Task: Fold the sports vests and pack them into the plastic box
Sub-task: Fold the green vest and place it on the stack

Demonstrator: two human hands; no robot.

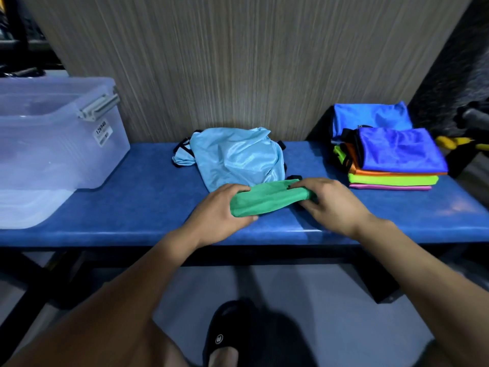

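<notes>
Folding step in hand. Green vest [267,198] lies at the front edge of the blue surface [148,197], already narrowed to a long band. Left hand [221,211] grips its left end, fingers curled over the cloth, thumb beneath. Right hand [329,201] pinches the right end, fingertips on top.

Next move, by my reckoning: bring one end over the other to halve the band, keeping the slippery cloth from sliding open, then carry it to a pile or the box.

Count:
- one green vest, in the hands
- one light blue vest [235,157], crumpled, unfolded, just behind the green one
- folded stack [391,165] at right: purple-blue, orange, lime, pink, four layers showing; one brighter blue vest [370,115] behind
- one clear plastic box [60,144], far left, open; contents hard to make out.
</notes>
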